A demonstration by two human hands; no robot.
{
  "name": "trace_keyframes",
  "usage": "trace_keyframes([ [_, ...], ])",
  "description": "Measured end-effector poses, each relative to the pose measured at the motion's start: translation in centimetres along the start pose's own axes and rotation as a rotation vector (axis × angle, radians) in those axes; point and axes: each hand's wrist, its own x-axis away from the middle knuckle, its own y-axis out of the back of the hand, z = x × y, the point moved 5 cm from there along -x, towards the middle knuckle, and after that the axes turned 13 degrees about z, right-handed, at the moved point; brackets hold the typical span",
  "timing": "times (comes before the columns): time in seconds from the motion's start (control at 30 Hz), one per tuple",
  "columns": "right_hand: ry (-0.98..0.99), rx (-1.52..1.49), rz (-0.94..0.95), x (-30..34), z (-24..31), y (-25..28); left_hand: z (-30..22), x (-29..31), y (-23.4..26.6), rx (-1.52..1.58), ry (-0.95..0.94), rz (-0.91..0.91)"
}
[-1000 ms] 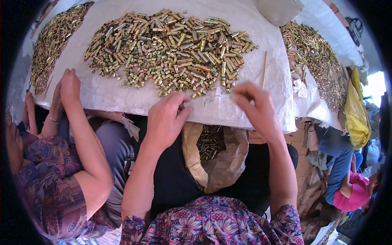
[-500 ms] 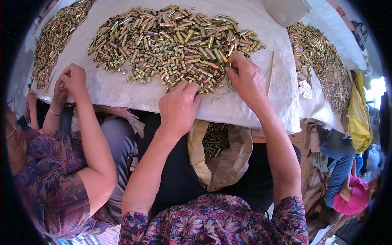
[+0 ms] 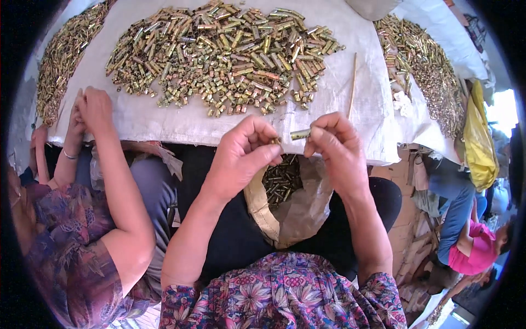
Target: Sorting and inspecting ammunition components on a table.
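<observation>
My left hand is closed in a pinch on a small brass-coloured metal collar, mostly covered by thumb and fingertip. Facing it, my right hand grips a longer brass-coloured metal tube by one end. The tube points left toward the collar, and a gap separates the two. Both hands are over the table's near edge, above an open paper-and-plastic sack on my lap. Slim dark-looking metal pieces lie inside the sack. Beyond my hands spreads a pile of loose tubes and short collars.
White woven sheeting covers the table. A thin stick lies right of the pile. More metal pieces are heaped at far left and right. A co-worker's hands are at my left; another person in pink sits at right.
Both hands have drawn back from the pile toward me. The tube now shows in my right fingers and the collar in my left. The whole view has shifted slightly.
</observation>
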Motion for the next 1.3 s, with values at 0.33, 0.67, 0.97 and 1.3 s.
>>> trace_keyframes([
  [0.33,-0.003,-0.066,0.057,1.2,-1.0,-1.0,0.1,0.3,-0.7,0.094,-0.012,0.022],
  [0.67,-0.076,-0.182,0.074,1.7,-1.6,-1.4,-0.4,0.7,-0.4,-0.008,-0.027,0.089],
  [0.97,-0.130,-0.442,0.138,2.5,-2.5,-2.4,0.4,0.9,-0.1,0.168,0.094,0.162],
  [1.3,-0.247,-0.555,0.306,3.9,-2.5,-3.3,0.7,1.1,-2.3,0.320,0.184,0.382],
])
